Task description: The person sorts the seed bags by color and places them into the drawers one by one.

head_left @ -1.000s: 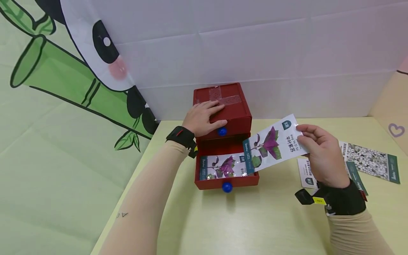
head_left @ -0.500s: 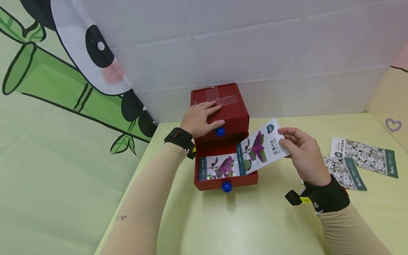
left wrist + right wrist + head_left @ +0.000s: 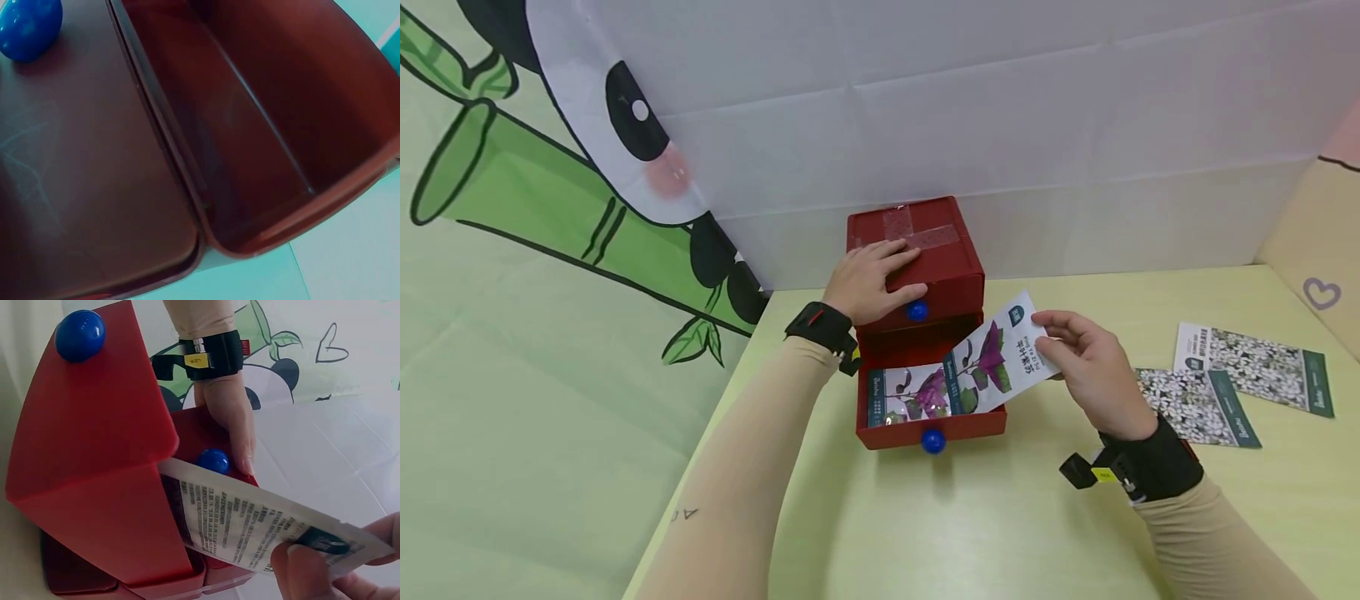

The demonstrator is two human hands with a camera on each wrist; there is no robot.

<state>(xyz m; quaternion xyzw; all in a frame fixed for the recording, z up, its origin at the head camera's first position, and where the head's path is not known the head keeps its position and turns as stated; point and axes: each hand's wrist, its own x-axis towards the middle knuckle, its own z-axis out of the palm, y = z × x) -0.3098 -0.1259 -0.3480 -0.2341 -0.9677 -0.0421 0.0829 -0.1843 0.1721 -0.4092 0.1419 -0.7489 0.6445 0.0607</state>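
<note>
My right hand [image 3: 1093, 367] pinches the right end of a seed packet [image 3: 1000, 360] printed with a purple-leaved plant. The packet slants down to the left, its lower end inside the pulled-out lower drawer [image 3: 895, 435] of a small red drawer box [image 3: 955, 287]. Another purple-plant packet [image 3: 913, 392] lies in that drawer, partly covered by the held one. My left hand [image 3: 872, 283] rests on top of the box, thumb near the blue knob of the upper drawer. In the right wrist view, fingers [image 3: 303, 572] grip the packet [image 3: 237, 515], whose printed back shows.
Two seed packets with white flowers, one farther back [image 3: 1262, 367] and one nearer [image 3: 1195, 406], lie on the pale yellow table [image 3: 1000, 517] at right. Behind the box hangs a pale cloth backdrop [image 3: 1037, 150]. A blue knob [image 3: 933, 442] sticks out from the lower drawer's front.
My right hand has moved left and slightly down, bringing the packet farther over and into the lower drawer. The white-flower packets have come more into sight. My left hand stays on the box.
</note>
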